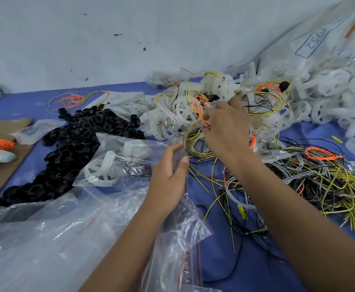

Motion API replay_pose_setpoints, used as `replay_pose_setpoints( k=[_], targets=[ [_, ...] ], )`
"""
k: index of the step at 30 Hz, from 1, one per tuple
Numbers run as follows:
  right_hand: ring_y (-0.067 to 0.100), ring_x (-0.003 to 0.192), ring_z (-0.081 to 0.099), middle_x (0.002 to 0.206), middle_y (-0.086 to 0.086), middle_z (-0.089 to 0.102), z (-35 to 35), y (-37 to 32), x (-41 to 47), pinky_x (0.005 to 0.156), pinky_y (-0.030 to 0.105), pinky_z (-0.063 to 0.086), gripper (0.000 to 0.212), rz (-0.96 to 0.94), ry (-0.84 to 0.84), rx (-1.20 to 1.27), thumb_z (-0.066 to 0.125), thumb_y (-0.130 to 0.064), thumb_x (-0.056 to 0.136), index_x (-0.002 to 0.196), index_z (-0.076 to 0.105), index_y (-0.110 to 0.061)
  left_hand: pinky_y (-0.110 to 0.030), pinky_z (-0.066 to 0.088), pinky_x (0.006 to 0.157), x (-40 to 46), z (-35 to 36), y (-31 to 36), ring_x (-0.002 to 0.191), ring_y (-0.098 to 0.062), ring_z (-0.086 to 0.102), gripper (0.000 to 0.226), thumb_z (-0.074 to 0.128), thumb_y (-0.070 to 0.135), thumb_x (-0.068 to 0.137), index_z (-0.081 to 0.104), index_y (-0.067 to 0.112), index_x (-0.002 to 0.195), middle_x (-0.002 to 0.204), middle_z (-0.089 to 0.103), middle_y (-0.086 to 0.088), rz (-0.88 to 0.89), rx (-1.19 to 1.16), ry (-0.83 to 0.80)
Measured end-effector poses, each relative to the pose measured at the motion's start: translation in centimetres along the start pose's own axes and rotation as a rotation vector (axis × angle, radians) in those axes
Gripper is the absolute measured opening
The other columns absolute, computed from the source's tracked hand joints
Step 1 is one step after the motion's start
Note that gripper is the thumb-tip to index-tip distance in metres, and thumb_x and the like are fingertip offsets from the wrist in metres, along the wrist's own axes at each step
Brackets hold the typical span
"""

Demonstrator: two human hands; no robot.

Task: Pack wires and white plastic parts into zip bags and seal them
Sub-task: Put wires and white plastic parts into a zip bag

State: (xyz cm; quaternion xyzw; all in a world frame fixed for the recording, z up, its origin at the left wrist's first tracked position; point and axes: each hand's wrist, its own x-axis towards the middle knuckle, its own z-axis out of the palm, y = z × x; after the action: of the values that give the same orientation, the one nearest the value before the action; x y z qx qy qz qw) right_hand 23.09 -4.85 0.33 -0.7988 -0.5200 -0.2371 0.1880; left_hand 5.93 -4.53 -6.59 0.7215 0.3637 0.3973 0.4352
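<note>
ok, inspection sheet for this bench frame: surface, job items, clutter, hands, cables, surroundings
Surface: blue table top, largely covered.
Job's things: empty zip bag in left hand; filled zip bag lying beside it; white plastic parts heaped at right.
Clutter: black rings piled at left; cardboard.
Hands: left hand pinches bag mouth; right hand grips orange wire.
Cables: loose wires tangled at right.
Surroundings: pale wall with dark marks.
</note>
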Motion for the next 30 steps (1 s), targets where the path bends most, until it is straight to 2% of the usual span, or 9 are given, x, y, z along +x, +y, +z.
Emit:
replay_pose_setpoints(
  k=[4,8,11,14,18,21,24,28,30],
  targets=[
    [0.038,0.124,0.040,0.116,0.010,0.055,1.4,-0.5,0.4,0.096,0.044,0.036,0.025,0.040,-0.061,-0.134,0.071,-0.021,0.081,0.106,0.070,-0.016,0.001,0.037,0.087,0.0,0.0,-0.1,0.110,0.022,0.054,0.025,0.054,0.022,0.105,0.057,0.029,0.130,0.120,0.061,0.032,0.021,-0.011,-0.002],
    [0.034,0.122,0.040,0.114,0.006,0.057,1.8,-0.1,0.9,0.099,0.042,0.034,0.021,0.020,-0.042,-0.096,0.066,-0.036,0.091,0.103,0.077,-0.021,0.000,0.039,0.088,0.1,0.1,-0.3,0.110,0.020,0.056,0.023,0.055,0.023,0.105,0.060,0.026,0.127,0.113,0.063,0.035,0.018,-0.027,-0.003],
    [0.029,0.118,0.040,0.108,-0.001,0.058,1.6,0.5,0.7,0.098,0.037,0.034,0.021,-0.016,0.021,-0.042,0.064,-0.037,0.094,0.100,0.078,-0.024,0.000,0.039,0.086,0.1,0.1,-0.3,0.110,0.018,0.057,0.022,0.056,0.030,0.104,0.060,0.029,0.125,0.117,0.064,0.028,0.009,-0.034,-0.004],
    [0.020,0.104,0.037,0.095,-0.008,0.053,0.9,0.7,0.1,0.088,0.019,0.023,0.021,-0.011,0.099,0.131,0.061,-0.031,0.096,0.095,0.078,-0.020,-0.001,0.040,0.083,0.0,0.0,-0.1,0.105,0.016,0.058,0.033,0.051,0.045,0.094,0.060,0.032,0.124,0.113,0.065,0.027,-0.004,-0.027,-0.014],
    [0.027,0.103,0.048,0.093,0.004,0.066,0.4,0.2,-0.8,0.080,0.032,0.035,0.020,-0.134,-0.018,0.062,0.062,-0.028,0.097,0.093,0.076,-0.015,0.000,0.040,0.082,-0.1,0.1,-0.1,0.103,0.020,0.058,0.026,0.057,0.036,0.099,0.062,0.027,0.122,0.107,0.064,0.031,0.008,-0.037,0.010],
    [0.030,0.099,0.054,0.088,0.008,0.066,0.5,0.0,-0.7,0.072,0.036,0.044,0.018,-0.046,-0.057,0.167,0.060,-0.024,0.098,0.091,0.070,-0.011,0.003,0.037,0.082,-0.1,0.1,-0.1,0.105,0.025,0.055,0.018,0.058,0.024,0.104,0.062,0.024,0.121,0.109,0.063,0.033,0.013,-0.047,0.016],
    [0.032,0.076,0.062,0.076,0.011,0.066,0.5,-0.1,0.8,0.059,0.032,0.040,0.016,0.078,0.028,0.253,0.056,-0.014,0.094,0.084,0.067,-0.008,0.004,0.037,0.082,0.0,0.1,-0.1,0.104,0.029,0.052,0.019,0.057,0.024,0.104,0.062,0.025,0.122,0.102,0.060,0.048,0.006,-0.047,0.002],
    [0.029,0.065,0.063,0.068,0.012,0.068,0.2,-0.3,4.0,0.061,0.035,0.051,0.022,0.231,0.061,0.480,0.059,-0.016,0.090,0.077,0.071,-0.003,0.003,0.038,0.081,0.0,0.1,-0.4,0.103,0.028,0.054,0.019,0.058,0.025,0.104,0.063,0.022,0.122,0.107,0.061,0.035,0.016,-0.067,0.002],
    [0.028,0.062,0.057,0.062,0.009,0.061,0.5,-0.9,5.4,0.054,0.029,0.043,0.022,0.226,-0.018,0.452,0.060,-0.016,0.090,0.073,0.068,-0.005,0.003,0.039,0.082,0.0,0.1,-0.4,0.107,0.024,0.055,0.018,0.058,0.024,0.104,0.063,0.021,0.121,0.115,0.062,0.028,0.015,-0.078,-0.002]
  ],
)
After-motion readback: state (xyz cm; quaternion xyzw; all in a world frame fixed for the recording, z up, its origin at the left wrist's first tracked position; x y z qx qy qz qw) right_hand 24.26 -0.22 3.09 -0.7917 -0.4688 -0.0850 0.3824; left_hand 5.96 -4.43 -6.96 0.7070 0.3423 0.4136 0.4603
